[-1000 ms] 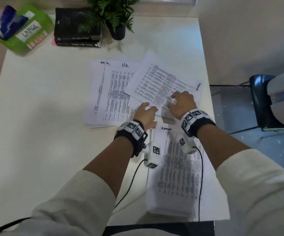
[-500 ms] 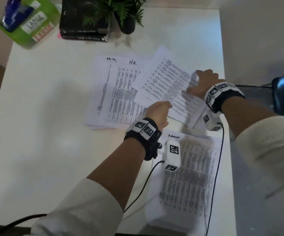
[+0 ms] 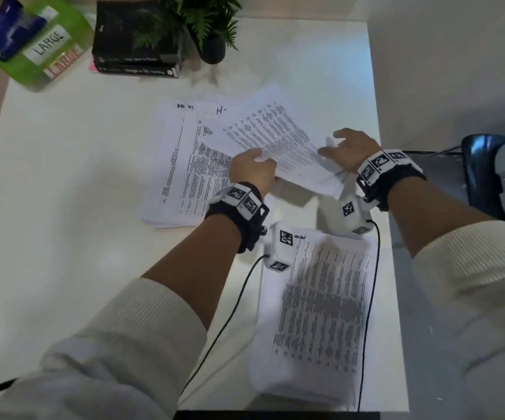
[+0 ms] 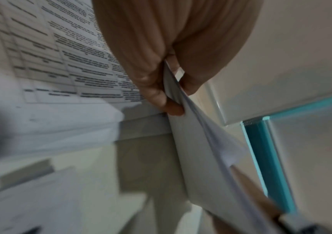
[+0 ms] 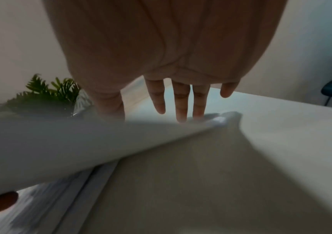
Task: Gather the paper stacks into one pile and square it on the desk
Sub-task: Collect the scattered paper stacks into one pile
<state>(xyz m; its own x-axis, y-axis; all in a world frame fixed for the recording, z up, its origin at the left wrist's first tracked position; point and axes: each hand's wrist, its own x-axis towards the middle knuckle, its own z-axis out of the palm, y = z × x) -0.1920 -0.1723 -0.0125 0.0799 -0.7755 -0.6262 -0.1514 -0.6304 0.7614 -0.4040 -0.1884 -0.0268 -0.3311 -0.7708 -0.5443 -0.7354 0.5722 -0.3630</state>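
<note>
White desk [image 3: 63, 207] fills the room's corner, pale walls at its back and right, a dark chair [image 3: 481, 174] beyond its edge. Books [image 3: 133, 56], a potted plant [image 3: 212, 34] and a green box [image 3: 39, 43] line the far side. Compared with half a second ago, the tilted stack [image 3: 278, 144] has lifted off the desk: the left hand [image 3: 252, 171] pinches its near edge, while the right hand [image 3: 351, 150] steadies its right end with fingers spread. Two other stacks [image 3: 184, 171] [image 3: 318, 313] lie flat.

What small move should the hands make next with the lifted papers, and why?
Probably lay the lifted stack squarely onto the far stack. The left hand pinches its near edge and the right hand supports its right side, fingers straight; it hangs askew, partly over that stack. The near stack lies apart.
</note>
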